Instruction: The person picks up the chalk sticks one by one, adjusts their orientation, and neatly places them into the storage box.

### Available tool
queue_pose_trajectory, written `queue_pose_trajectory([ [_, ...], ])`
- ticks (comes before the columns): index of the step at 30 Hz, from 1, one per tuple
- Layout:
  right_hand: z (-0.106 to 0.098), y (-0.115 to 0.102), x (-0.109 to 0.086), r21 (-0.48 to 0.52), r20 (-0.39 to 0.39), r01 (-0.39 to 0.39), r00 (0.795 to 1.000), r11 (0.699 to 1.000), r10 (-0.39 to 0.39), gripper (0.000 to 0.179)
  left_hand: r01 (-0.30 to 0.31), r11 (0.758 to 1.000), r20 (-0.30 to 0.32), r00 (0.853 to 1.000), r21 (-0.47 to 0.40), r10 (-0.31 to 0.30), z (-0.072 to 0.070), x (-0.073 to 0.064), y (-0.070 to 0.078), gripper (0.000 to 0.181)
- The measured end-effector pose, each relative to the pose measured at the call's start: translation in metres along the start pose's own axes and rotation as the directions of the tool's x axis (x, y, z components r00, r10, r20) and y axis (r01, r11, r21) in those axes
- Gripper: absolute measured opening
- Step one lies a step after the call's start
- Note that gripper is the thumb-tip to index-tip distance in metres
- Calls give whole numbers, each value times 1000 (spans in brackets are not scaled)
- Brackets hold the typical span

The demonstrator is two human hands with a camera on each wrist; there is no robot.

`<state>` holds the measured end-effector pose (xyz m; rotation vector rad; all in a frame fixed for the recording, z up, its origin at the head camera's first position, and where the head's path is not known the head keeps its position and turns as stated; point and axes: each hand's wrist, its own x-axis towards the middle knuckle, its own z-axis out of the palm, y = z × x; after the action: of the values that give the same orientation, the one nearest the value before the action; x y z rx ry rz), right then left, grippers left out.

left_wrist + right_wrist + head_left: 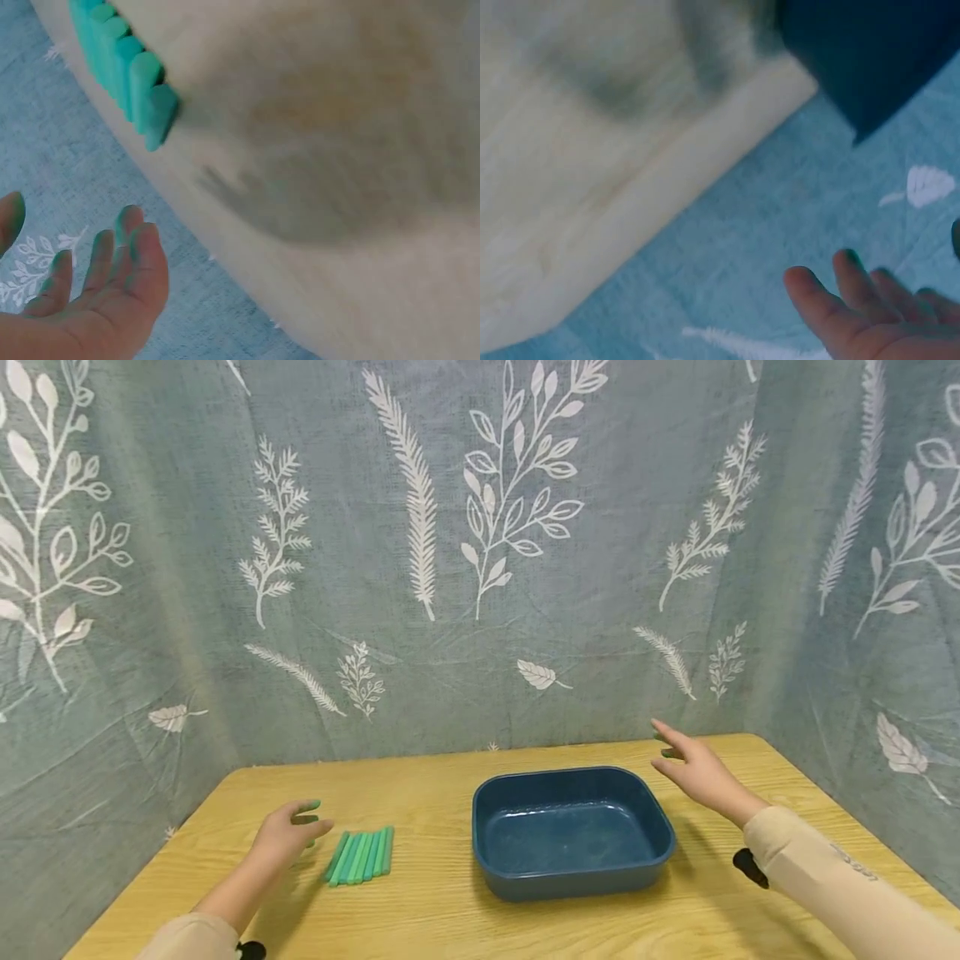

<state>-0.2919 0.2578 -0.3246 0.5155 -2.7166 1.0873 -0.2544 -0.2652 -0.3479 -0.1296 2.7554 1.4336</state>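
Several green sticks (362,857), perhaps chalk or clay, lie side by side in a row on the table's left part. Just left of them, my left hand (283,837) hovers with fingers loosely bent and nothing held. The left wrist view shows the same hand (112,292) apart from the sticks (127,71), with green smudges on its fingertips. A dark blue rectangular tray (573,881) with raised walls stands right of centre. Above its right back corner, my right hand (701,770) is held in the air, fingers extended and holding nothing; its fingers (810,296) also have green-tinted tips.
The wooden table (427,910) carries the sticks and the tray. Grey-green cloth (337,568) with white leaf prints hangs behind it and on both sides. Dark straps or devices (750,868) show under the beige sleeves.
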Motion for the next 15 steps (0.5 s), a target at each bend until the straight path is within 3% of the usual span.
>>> queue_pose_trajectory([
  [2, 0, -1, -6, 53, -7, -18, 1000, 998, 18, 63, -4, 1000, -21, 1000, -17, 4, 2, 0, 0, 61],
  [8, 6, -6, -16, 177, 42, -98, 995, 979, 92, 64, 63, 988, -41, 997, -138, -69, 0, -8, -9, 60],
  [15, 14, -10, -25, 333, 52, -193, 981, 923, 186, 65, 118, 965, 38, 993, -232, -112, -3, -7, -14, 60],
])
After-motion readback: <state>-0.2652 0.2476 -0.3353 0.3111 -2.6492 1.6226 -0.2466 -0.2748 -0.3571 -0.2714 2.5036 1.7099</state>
